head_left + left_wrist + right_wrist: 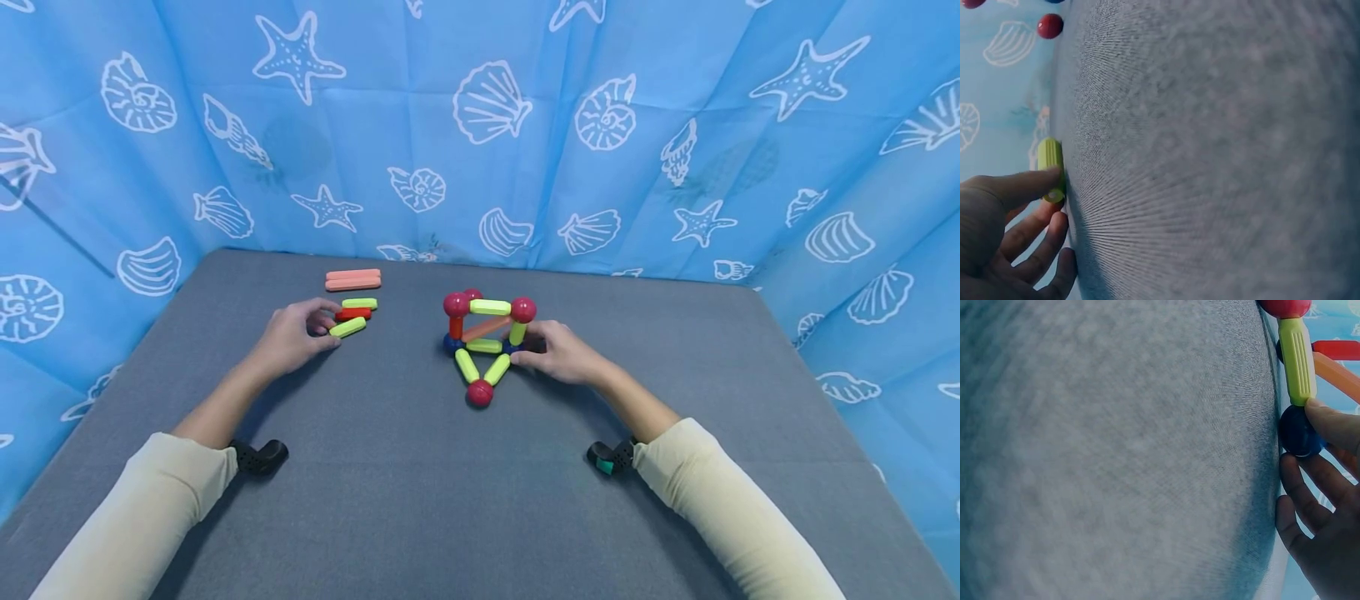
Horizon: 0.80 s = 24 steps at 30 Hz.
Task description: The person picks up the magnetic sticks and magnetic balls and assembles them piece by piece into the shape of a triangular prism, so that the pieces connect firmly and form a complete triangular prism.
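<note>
My left hand [294, 337] is at the left, its thumb and fingers around the left end of a yellow-green building stick [348, 327]. In the left wrist view the thumb lies across that stick [1049, 153], with the index finger behind its end. Just beyond it lie a red stick [354, 314] and another yellow-green stick. At mid-table stands a frame of sticks and balls [485, 346], with red balls, blue balls, and yellow-green, red and orange sticks. My right hand [558, 354] holds its right side, thumb and fingers about a blue ball [1299, 431] at a lower corner.
Two salmon-pink sticks [353, 280] lie side by side at the back left. A grey cloth [480, 500] covers the table. Blue curtains [420, 125] with white shell prints hang behind and along both sides. Each wrist wears a black camera mount [258, 457].
</note>
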Available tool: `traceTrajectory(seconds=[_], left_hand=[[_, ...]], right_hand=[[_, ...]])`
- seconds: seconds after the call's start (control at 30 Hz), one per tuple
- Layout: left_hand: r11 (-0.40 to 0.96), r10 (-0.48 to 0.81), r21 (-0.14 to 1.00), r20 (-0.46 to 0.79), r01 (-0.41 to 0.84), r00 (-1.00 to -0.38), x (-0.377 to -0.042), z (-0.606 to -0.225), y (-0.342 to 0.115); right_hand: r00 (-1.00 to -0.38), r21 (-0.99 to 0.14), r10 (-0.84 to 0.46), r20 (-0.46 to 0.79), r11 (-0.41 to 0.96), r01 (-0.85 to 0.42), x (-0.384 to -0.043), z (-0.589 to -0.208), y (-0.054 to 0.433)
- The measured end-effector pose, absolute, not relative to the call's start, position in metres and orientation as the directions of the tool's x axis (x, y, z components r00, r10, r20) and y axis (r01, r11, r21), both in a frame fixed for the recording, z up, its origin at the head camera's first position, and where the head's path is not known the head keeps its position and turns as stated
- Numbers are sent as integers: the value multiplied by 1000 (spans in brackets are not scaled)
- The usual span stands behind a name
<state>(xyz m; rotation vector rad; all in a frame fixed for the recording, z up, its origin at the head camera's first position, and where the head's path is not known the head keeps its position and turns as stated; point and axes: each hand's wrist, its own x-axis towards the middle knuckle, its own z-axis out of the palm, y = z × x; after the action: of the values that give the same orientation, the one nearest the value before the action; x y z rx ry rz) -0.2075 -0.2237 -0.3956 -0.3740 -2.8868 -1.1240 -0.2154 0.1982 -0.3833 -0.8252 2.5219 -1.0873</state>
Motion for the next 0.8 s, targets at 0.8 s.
traceTrajectory(seconds=[0.8], left_hand=[[333, 484, 814, 286, 476, -827, -172, -359, -126]], right_hand=[[-803, -737, -596, -19, 551, -392, -216, -384, 198]])
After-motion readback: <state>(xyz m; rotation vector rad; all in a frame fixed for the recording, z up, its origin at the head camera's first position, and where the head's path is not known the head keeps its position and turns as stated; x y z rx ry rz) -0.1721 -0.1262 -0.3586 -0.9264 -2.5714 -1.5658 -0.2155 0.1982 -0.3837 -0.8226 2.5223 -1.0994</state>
